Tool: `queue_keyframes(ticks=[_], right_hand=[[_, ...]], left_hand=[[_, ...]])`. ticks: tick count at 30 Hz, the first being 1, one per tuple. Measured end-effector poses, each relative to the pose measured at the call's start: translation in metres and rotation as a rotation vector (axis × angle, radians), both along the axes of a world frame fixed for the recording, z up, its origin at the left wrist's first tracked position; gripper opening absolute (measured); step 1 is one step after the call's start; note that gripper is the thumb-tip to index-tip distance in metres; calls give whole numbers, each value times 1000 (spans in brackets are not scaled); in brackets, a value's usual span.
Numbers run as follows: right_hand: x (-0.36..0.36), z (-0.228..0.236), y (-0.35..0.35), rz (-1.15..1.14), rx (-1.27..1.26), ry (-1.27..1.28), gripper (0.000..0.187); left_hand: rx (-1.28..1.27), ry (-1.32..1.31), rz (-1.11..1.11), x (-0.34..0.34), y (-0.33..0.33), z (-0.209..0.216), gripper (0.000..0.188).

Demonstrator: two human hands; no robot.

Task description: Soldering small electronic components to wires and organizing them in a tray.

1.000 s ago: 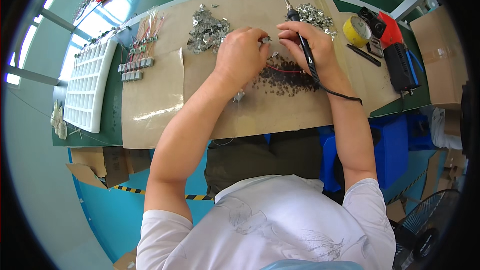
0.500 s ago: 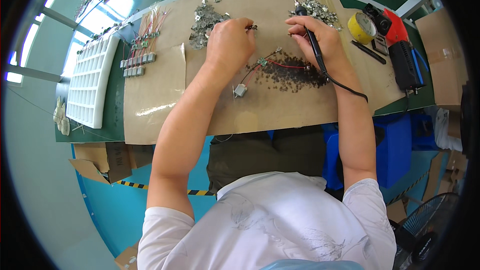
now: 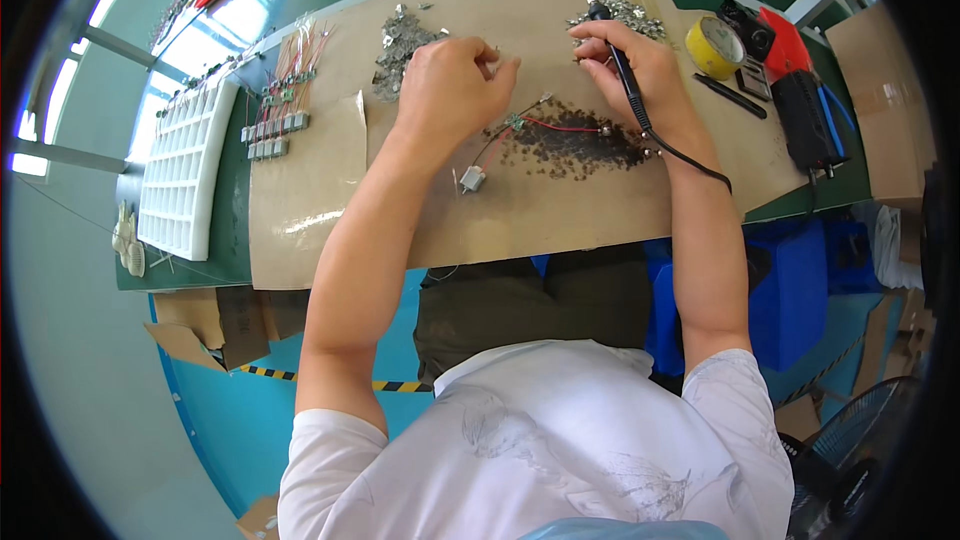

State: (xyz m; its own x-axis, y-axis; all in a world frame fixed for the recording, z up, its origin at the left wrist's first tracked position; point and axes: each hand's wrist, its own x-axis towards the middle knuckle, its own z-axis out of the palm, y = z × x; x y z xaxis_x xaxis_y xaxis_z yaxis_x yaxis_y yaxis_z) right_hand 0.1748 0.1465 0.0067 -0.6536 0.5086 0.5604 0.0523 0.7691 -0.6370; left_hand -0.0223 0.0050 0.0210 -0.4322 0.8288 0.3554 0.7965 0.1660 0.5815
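Note:
My right hand (image 3: 645, 65) is closed round a soldering iron (image 3: 622, 58), its tip pointing away and its cord trailing over my wrist. My left hand (image 3: 450, 85) is raised over the brown work sheet, fingers curled and thumb held apart. No object shows clearly between them. Just beyond that hand lies a pile of flat silvery metal pieces (image 3: 402, 45). Between my forearms a small green circuit board (image 3: 516, 121) has red and dark wires; a small grey motor (image 3: 472, 178) lies at its near end. Beneath one red wire spreads a heap of small dark pieces (image 3: 580, 150).
Another pile of shiny metal parts (image 3: 630, 15) lies beyond my right hand. Yellow tape (image 3: 714, 47), a black pen-like tool (image 3: 730, 96) and a black box (image 3: 808, 125) are at right. Several wired motors (image 3: 275, 123) and a white compartment tray (image 3: 185, 170) occupy the left.
My left hand has moved slightly left, its thumb parting from the fingers. The small dark piece at its fingertips no longer shows there. My right hand keeps hold of the soldering iron.

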Motion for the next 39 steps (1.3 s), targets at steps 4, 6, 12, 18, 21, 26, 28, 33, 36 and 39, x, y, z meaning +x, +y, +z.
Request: queue_keyframes(ticks=[4, 6, 12, 18, 21, 26, 28, 33, 36, 39], right_hand=[[3, -5, 8, -16, -38, 47, 34], [3, -4, 12, -20, -51, 52, 34], [-6, -5, 15, -23, 0, 68, 37], [6, -9, 12, -9, -59, 27, 37], [2, -5, 6, -27, -114, 13, 35], [8, -4, 10, -52, -54, 93, 33], [7, -4, 10, -50, -34, 103, 32], [2, -1, 4, -27, -16, 118, 32], [-2, 4, -1, -19, 27, 101, 31], [-3, 2, -5, -4, 71, 41, 32]], left_hand=[[-261, 52, -53, 6, -10, 28, 38], [-393, 135, -99, 10, -16, 46, 42], [-707, 208, -277, 11, -29, 47, 31], [-548, 212, -337, 12, -34, 43, 20], [-418, 169, -262, 2, -45, 53, 18], [-259, 52, 13, -57, -71, 90, 22], [-187, 93, 165, -105, -91, 101, 25], [-192, 160, 640, -259, -162, 127, 27], [-389, 317, 898, -340, -206, 132, 24], [-377, 207, 1071, -360, -231, 127, 26]])
